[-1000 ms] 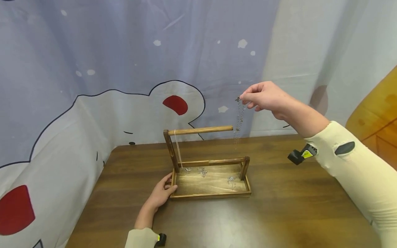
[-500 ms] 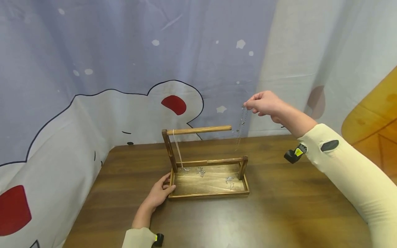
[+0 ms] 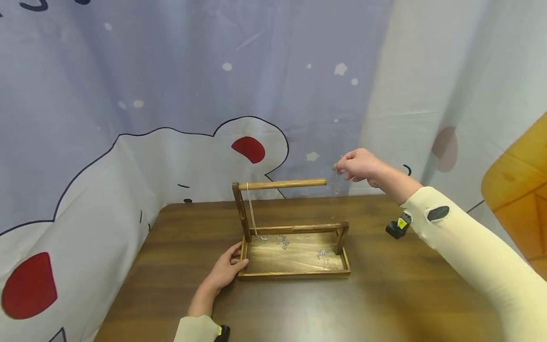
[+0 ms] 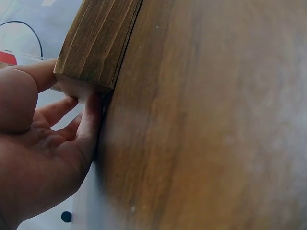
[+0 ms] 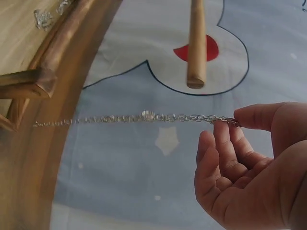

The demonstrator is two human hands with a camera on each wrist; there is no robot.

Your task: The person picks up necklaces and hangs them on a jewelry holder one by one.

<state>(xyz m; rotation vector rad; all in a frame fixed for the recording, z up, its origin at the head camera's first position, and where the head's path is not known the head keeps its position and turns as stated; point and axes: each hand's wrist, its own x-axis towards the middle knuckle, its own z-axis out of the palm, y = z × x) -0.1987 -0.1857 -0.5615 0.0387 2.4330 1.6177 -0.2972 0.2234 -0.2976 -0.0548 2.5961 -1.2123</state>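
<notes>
My right hand (image 3: 361,165) pinches a silver chain necklace (image 5: 168,117) between thumb and fingertips, and it hangs straight down in the head view. Both are just right of the free end of the upper bar (image 3: 286,184) on a wooden jewelry stand. A thin pale cord necklace (image 3: 252,209) loops over that bar near its left post. My left hand (image 3: 224,270) grips the left end of the stand's tray (image 3: 295,274), thumb over the rim and fingers at the outer side. In the left wrist view the fingers touch the tray's wooden corner (image 4: 88,62).
Small silver chains (image 3: 282,241) lie in the tray, with another silver piece (image 3: 322,256) toward its right end. A lower bar (image 3: 316,228) runs along the back to a short post (image 3: 340,239). Behind the brown table (image 3: 290,308) hangs a printed curtain (image 3: 192,71).
My right hand has come down with the silver necklace, from well above the upper bar to just above its end level. The left hand keeps its grip on the tray. The head view has shifted slightly.
</notes>
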